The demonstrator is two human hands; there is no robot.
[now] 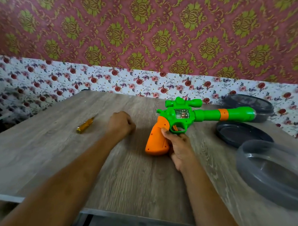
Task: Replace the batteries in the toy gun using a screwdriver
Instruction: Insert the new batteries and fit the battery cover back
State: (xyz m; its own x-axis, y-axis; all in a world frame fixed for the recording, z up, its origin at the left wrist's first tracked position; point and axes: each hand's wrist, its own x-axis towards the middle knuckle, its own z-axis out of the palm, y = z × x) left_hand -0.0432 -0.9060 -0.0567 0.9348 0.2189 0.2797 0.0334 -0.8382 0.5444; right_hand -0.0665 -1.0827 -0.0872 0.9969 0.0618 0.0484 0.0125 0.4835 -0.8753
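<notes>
While no cover is off and no batteries are in sight, task judged barely begun.

Head view, the only one:

- Table (136, 177): wood-grain top, far edge against a floral wall.
- Gun (179, 116): green body and barrel, orange grip, lying on its side right of centre toward the far edge; barrel aimed at the far right corner, grip toward the near edge.
- Right hand (178, 146): wrapped around the orange grip from the right side, thumb laid across its upper face, fingers closed behind. Firm hold on the gun.
- Left hand (121, 123): curled into a loose fist near table centre, just left of the gun, not touching it. Nothing seen inside; contents, if any, hidden.
- Screwdriver (84, 124): amber handle, lying flat left of the left hand, tip toward the far edge. Untouched, apart from both hands.
- Dark lidded tub (248, 104) at the far right corner behind the barrel; dark lid (241, 133) nearer; clear tub (276, 173) along the right edge. Contents not discernible.

Findings: grip closed, seam intact, screw location too small to confirm. Outstanding, by judgement: take up screwdriver, undo cover, swap cells, refit, retighten. New batteries not located.
</notes>
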